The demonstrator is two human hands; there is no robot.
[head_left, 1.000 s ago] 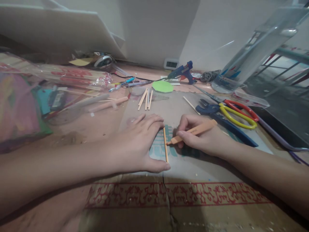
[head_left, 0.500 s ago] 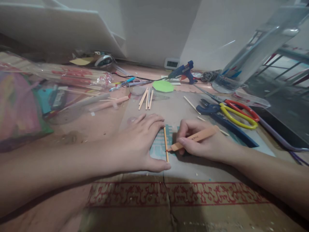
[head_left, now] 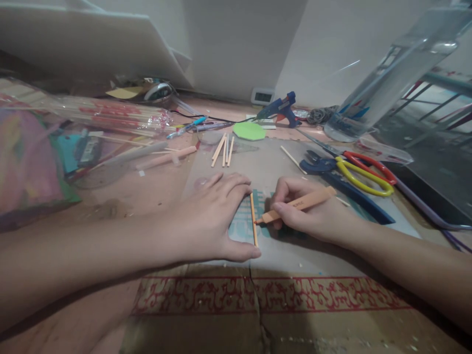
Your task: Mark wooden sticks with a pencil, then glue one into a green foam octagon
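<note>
Orange stick [head_left: 253, 211] between our hands, long axis fore-aft; our left hand [head_left: 221, 214], nearer, braces both ends thumb-to-finger; our right hand [head_left: 319, 219] grips orange marker [head_left: 311, 200], nib at mid-stick.

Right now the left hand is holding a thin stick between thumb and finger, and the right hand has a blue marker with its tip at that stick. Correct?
Not quite: the head view shows the marker is orange, not blue. The left hand does hold the thin stick, and the right hand has the marker's tip there.
</note>
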